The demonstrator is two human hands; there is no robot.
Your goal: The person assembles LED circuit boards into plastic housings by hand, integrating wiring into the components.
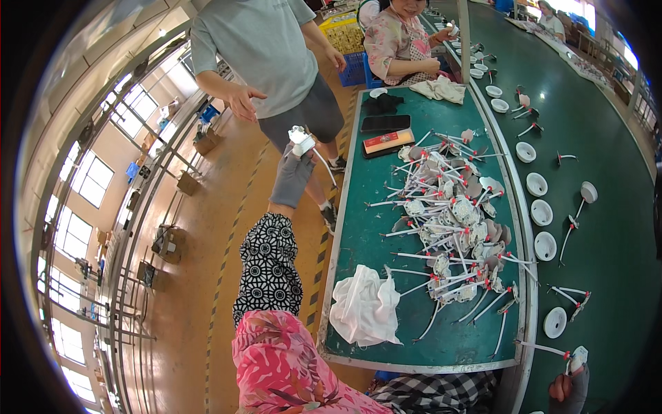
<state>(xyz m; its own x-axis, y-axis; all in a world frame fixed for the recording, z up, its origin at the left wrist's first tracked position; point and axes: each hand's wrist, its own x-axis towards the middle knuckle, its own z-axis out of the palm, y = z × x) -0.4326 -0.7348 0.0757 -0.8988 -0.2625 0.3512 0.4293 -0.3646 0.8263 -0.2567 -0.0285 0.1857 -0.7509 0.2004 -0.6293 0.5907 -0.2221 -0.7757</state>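
Observation:
My left hand [291, 181], in a grey glove, is stretched out past the table's left edge. Its fingers are closed on a small white electrical part [301, 142] with a white cable hanging from it. At the lower right, over the belt, my right hand [571, 392] grips a similar white cabled part [578, 359] with red bits at the cable end; that hand is partly cut by the dark rim. Between the hands, a heap of such cabled parts [455, 214] covers much of the green table [358, 234].
A white cloth [365, 307] lies near the table's front, a phone [385, 123] farther back. White round cups [542, 212] and loose cabled parts line the green belt [607, 276]. A person in grey [258, 62] stands close beyond my left hand; another person [396, 48] sits at the far end.

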